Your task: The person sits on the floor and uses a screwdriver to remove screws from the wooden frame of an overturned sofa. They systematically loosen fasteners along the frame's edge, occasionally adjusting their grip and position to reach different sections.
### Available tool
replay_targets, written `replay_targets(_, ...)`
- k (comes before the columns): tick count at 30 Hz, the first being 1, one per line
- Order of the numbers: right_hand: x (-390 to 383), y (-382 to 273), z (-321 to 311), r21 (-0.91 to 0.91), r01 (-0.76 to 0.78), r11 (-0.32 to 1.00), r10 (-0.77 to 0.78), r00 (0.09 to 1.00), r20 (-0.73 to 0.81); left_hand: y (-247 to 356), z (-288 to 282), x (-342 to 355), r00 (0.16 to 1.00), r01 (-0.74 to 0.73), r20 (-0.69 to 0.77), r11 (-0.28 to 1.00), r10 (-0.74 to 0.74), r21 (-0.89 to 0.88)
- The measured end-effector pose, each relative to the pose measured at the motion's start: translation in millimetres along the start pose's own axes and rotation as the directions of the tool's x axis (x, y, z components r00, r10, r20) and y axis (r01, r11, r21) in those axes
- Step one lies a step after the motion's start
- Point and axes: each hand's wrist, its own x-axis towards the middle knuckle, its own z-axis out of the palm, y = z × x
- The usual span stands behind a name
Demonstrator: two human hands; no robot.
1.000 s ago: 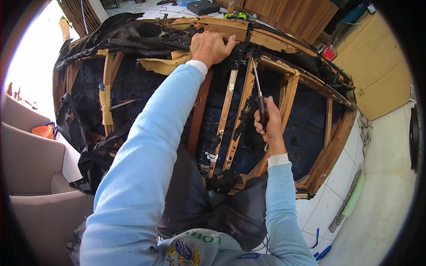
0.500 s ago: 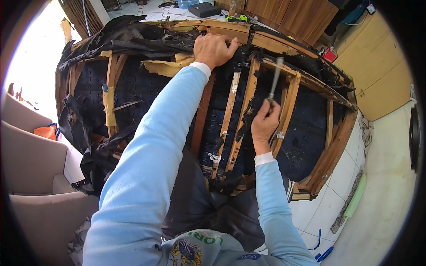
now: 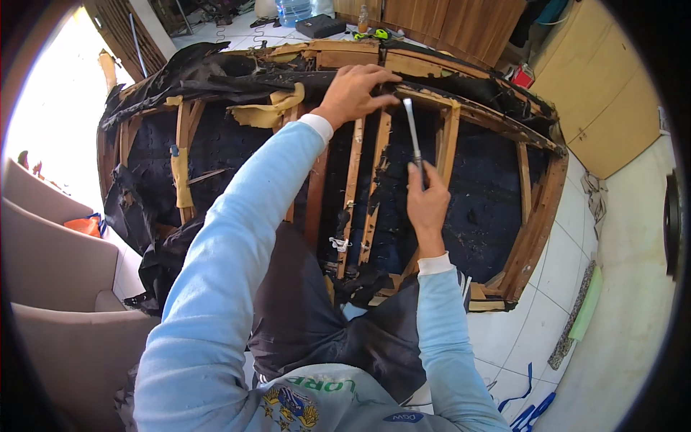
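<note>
Head view: the right hand (image 3: 429, 205) is closed around the handle of a screwdriver (image 3: 413, 131), which is located over the right-of-centre part of a wooden sofa frame (image 3: 538, 248). The screwdriver's long axis runs away from the person and leans slightly left toward the tip; the bare metal shaft points at the far inner rail (image 3: 497, 119), handle end nearest the person. The tip appears just beside that rail; contact cannot be determined. The left hand (image 3: 356, 93) is open, thumb spread from the fingers, placed at the far side of the frame over black fabric (image 3: 209, 75); what lies beneath the palm is hidden. Left of this hand, a torn piece of yellow foam (image 3: 265, 114) projects from the fabric. Two narrow wooden slats (image 3: 352, 176) run lengthwise toward the person, between the forearms, with ragged black scraps (image 3: 363, 282) at their near ends. White floor tiles (image 3: 507, 335) surround the frame at right; beige armchairs (image 3: 57, 248) stand at left.
</note>
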Motion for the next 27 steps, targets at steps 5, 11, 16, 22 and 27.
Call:
replay_targets(5, -7.5, 0.5, 6.2, 0.039, 0.010, 0.999, -0.014, 0.995, 0.103, -15.7, -2.5, 19.9, 0.995, -0.015, 0.093, 1.000, 0.016, -0.018)
replay_targets(11, -2.4, -15.3, 7.1, 0.018, 0.080, 0.997, -0.082, 0.990, 0.119, -9.0, -15.7, 28.6, 0.932, 0.279, 0.297, 0.932, -0.205, -0.232)
replay_targets(16, 6.2, -1.5, 21.1, -0.004, 0.317, 0.948, -0.317, 0.948, -0.002, -15.5, -15.0, 19.4, 0.939, 0.305, 0.254, 0.906, -0.234, -0.294)
replay_targets(22, -2.8, -8.5, 21.7, -0.148, 0.343, 0.928, -0.351, 0.936, -0.032, -18.9, -12.9, 16.8, 0.938, 0.316, 0.241, 0.904, -0.251, -0.289)
replay_targets(27, -3.1, -10.1, 23.2, -0.236, 0.363, 0.901, -0.388, 0.919, -0.066, -22.0, -11.0, 18.1, 0.937, 0.315, 0.245, 0.904, -0.248, -0.289)
